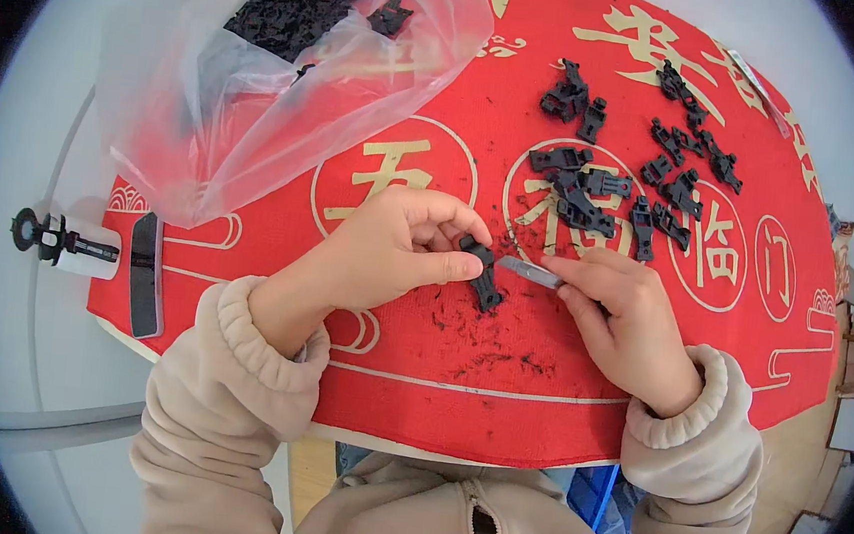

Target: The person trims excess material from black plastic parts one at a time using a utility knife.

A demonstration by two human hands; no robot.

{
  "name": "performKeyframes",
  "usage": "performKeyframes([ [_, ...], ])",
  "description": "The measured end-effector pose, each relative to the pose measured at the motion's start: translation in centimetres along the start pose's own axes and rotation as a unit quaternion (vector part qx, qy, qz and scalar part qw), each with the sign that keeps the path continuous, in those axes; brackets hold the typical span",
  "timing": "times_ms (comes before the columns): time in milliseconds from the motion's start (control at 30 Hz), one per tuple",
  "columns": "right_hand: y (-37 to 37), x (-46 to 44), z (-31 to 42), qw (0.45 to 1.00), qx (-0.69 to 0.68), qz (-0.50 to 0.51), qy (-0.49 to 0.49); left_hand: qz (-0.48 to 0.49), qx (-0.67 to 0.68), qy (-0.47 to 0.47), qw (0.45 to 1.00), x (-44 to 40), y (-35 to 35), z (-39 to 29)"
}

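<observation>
Between the thumb and fingers of my left hand [399,240] is a small black plastic part [483,281], tilted over the red mat. My right hand [629,318] grips a grey utility knife [531,271], its tip pointing left, close to the part's right side. Whether the blade touches the plastic I cannot tell. Black shavings [500,363] lie scattered on the mat below both hands. Beyond my right hand, several similar black parts [584,214] lie in a loose pile.
A clear plastic bag [287,136] full of black parts stands at the back left. A dark phone-like slab [146,275] lies at the left edge, beside a white cylinder [87,248] with a black top. The red mat [475,421] with gold characters covers the table.
</observation>
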State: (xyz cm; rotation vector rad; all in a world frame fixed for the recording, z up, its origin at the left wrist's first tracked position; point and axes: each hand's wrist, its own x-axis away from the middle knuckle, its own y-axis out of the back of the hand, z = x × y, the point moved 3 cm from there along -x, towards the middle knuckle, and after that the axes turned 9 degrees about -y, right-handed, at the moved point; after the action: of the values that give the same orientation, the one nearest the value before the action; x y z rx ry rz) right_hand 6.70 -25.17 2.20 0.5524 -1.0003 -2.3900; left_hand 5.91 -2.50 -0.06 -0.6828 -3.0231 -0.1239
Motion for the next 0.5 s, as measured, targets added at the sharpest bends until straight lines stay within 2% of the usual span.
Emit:
performKeyframes([
  [200, -0.24, 0.28, 0.30, 0.997, 0.069, -0.021, 0.019, 0.001, 0.020, -0.008, 1.000, 0.07, 0.05, -0.10],
  [400, -0.02, 0.30, 0.15, 0.997, 0.062, -0.048, 0.027, -0.008, 0.029, 0.004, 1.000, 0.12, 0.14, -0.35],
  [500, 0.38, 0.16, 0.05, 0.997, 0.007, -0.074, 0.027, -0.006, 0.003, -0.006, 1.000, 0.07, 0.32, -0.35],
])
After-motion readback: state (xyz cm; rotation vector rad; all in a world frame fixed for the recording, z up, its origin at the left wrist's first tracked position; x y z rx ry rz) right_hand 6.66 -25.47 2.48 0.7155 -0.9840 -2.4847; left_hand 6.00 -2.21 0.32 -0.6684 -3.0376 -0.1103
